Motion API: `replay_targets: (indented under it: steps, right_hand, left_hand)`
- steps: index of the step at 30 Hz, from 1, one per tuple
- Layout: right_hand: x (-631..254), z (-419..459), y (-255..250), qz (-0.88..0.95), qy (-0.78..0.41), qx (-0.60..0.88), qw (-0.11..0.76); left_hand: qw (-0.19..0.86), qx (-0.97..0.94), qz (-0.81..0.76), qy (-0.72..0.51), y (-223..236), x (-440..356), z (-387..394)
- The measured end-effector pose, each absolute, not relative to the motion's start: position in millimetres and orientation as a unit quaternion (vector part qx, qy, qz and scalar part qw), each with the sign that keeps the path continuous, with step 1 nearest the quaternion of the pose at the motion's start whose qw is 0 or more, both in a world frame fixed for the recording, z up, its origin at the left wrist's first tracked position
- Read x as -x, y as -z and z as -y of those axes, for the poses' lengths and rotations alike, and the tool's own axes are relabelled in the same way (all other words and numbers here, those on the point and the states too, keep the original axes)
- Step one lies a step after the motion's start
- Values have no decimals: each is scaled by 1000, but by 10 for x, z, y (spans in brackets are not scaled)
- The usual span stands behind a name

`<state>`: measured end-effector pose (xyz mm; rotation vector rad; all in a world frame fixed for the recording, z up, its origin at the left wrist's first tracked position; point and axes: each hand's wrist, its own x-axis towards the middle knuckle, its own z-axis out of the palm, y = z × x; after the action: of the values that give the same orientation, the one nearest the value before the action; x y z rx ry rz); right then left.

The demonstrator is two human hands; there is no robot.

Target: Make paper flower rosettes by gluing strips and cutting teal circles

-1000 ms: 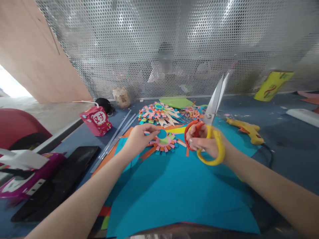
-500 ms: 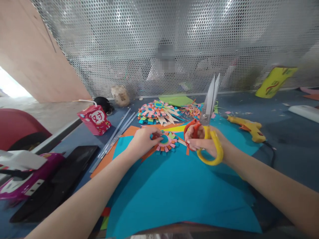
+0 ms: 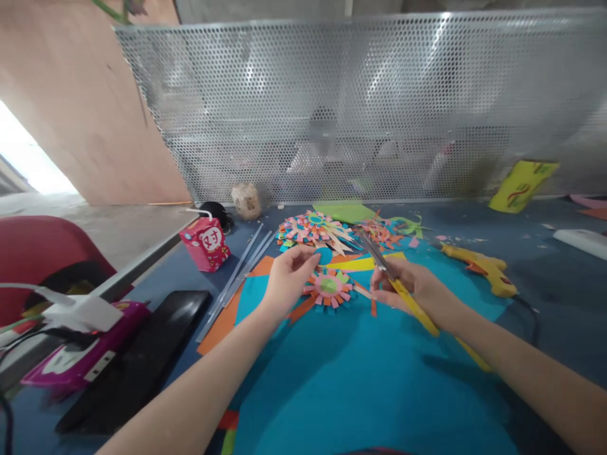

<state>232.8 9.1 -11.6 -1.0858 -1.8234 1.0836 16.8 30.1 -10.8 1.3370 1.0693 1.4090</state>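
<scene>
Between the thumb and fingers of my left hand [image 3: 293, 273] is a small blue paper circle [image 3: 324, 256], held up off the table. Just below it lies a fringed paper flower [image 3: 328, 285] with a green centre and pink, orange and blue strips. My right hand [image 3: 406, 283] grips scissors [image 3: 403, 294] with yellow and red handles, their blades pointing up and left; the red handle is now mostly hidden. Large blue paper [image 3: 360, 373] spreads under both hands. Behind them rests a bigger fringed flower [image 3: 313, 229] with pale ribbon tails.
A yellow glue gun [image 3: 484, 268] lies to the right. On the left are a pink drink box [image 3: 206, 243], clear glue sticks [image 3: 237, 278], a black phone [image 3: 142, 360] and a purple power strip [image 3: 90, 354]. A perforated metal panel [image 3: 370, 82] stands behind.
My left hand has lifted the blue circle off the flower's centre, showing green beneath. The scissors have swung down from upright to a leftward tilt. The view has shifted up and left.
</scene>
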Motion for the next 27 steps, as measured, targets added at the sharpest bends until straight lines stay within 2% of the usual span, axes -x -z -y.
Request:
replay_targets:
  steps: [4,12,20,27]
  right_hand:
    - [-2281,-142,133,708,-319,504,379]
    - [-1983,-146,-197,657,-355,543,383]
    - [-1651,-213,-172,619,-429,469,462]
    - [-1625,-189,-145,607,-415,474,484]
  left_hand:
    - [482,-488,-404,-606,68,-190,-268]
    - [606,-412,-310,-607,13,-232,-148]
    - [586,-464,-313,-586,-8,-233,-108]
    - [549,-524,-332,-560,37,-237,-160]
